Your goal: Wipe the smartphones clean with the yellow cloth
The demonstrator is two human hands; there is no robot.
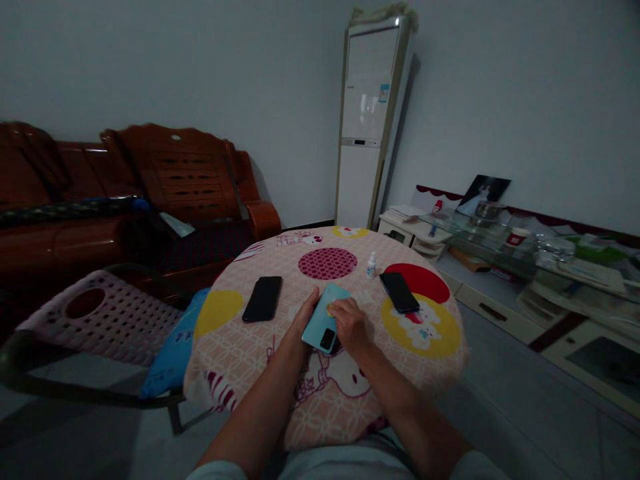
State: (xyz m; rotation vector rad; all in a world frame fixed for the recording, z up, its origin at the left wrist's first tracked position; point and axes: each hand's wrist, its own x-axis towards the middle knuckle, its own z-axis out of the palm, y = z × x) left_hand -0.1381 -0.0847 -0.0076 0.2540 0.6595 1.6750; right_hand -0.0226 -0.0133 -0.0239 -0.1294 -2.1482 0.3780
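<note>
A light blue smartphone (320, 321) is turned back side up near the middle of the round table, its dark camera block at the near end. My left hand (304, 313) is closed along its left edge. On the phone's back, my right hand (351, 325) pinches a small yellow piece (330, 310), mostly covered by the fingers, so its kind cannot be made out. A black smartphone (263, 299) lies to the left, and another black phone (399, 292) lies to the right. Behind that one stands a small white bottle (371, 265).
A patterned cloth covers the table (240, 360). To the left are a woven chair (110, 313) with a blue cushion (177, 347) and a wooden sofa (180, 173). An upright air conditioner (364, 127) stands behind. A glass-topped cabinet (480, 233) holds clutter on the right.
</note>
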